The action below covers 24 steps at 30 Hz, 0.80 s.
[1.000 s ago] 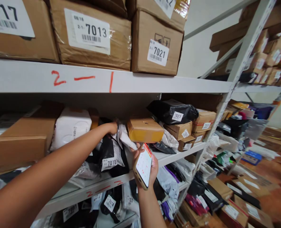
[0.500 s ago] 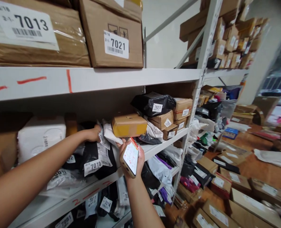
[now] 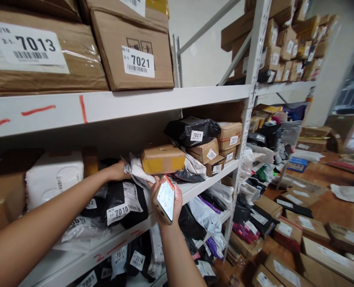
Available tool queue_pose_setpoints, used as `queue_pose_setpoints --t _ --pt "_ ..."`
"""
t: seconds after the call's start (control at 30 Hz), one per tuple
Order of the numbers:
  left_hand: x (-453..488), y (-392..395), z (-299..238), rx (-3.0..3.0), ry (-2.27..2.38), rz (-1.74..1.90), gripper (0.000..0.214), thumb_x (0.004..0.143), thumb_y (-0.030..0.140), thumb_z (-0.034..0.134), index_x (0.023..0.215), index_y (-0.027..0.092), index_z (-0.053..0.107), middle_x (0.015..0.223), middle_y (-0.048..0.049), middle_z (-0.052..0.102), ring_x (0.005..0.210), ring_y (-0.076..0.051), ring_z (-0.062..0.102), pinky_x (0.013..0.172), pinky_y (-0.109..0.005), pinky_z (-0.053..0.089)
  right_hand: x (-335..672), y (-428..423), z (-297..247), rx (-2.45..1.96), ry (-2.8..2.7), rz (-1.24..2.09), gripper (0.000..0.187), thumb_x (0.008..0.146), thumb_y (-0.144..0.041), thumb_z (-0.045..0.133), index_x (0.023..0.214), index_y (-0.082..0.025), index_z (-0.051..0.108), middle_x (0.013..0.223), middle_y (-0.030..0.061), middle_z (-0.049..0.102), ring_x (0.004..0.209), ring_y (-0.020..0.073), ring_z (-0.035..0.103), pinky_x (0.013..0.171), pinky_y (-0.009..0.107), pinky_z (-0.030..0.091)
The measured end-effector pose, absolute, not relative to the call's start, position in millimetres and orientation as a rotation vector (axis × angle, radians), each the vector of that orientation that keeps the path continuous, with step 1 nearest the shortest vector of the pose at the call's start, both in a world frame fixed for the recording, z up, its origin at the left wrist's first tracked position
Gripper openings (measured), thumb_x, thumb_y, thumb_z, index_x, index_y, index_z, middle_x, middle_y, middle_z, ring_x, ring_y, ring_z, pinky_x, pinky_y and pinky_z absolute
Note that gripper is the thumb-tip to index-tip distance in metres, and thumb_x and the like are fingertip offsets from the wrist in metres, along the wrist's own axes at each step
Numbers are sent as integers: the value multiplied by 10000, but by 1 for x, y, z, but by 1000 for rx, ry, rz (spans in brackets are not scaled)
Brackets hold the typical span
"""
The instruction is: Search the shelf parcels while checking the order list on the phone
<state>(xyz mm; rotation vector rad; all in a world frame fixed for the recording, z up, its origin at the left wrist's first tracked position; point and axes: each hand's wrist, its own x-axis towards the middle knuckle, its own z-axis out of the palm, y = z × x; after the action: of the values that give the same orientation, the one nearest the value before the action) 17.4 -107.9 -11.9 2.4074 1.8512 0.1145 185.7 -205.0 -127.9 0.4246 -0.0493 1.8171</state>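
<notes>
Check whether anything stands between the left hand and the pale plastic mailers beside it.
Nothing visible does: the left hand has its fingers against the nearest of the pale mailers. The yellow-taped box lies beyond.

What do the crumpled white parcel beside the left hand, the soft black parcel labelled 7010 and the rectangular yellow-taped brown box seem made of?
Crumpled white parcel: perhaps dull plastic, being wrinkled; paper is possible.
Soft black parcel labelled 7010: probably slightly glossy plastic, by its creases and highlights.
Rectangular yellow-taped brown box: likely matt cardboard, by its stiff, straight edges.
</notes>
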Motion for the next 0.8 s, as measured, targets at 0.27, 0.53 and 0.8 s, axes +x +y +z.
queue_pose_setpoints --t 0.27,0.53,0.8 --pt "12 -113 -6 2340 1869 -53 298 547 111 452 777 154 638 685 -11 650 688 -188 608 592 -237 429 186 -203 -129 469 23 1832 694 693 -309 582 1255 39 370 824 32 714 839 93 632 868 197 481" --pt "13 -117 -7 2364 1972 74 629 615 49 450 1244 57 442 1117 -152 637 988 -224 606 813 -247 450 186 -201 -136 497 -42 1839 772 636 -286 663 1268 32 354 850 21 707 878 84 618 877 184 476" --pt "25 -114 -2 2328 2118 -9 250 744 161 482 941 113 628 974 -101 683 857 -194 635 731 -269 473 188 -199 -138 516 -24 1838 713 702 -294 604 1273 39 336 866 49 697 869 88 618 849 194 491"
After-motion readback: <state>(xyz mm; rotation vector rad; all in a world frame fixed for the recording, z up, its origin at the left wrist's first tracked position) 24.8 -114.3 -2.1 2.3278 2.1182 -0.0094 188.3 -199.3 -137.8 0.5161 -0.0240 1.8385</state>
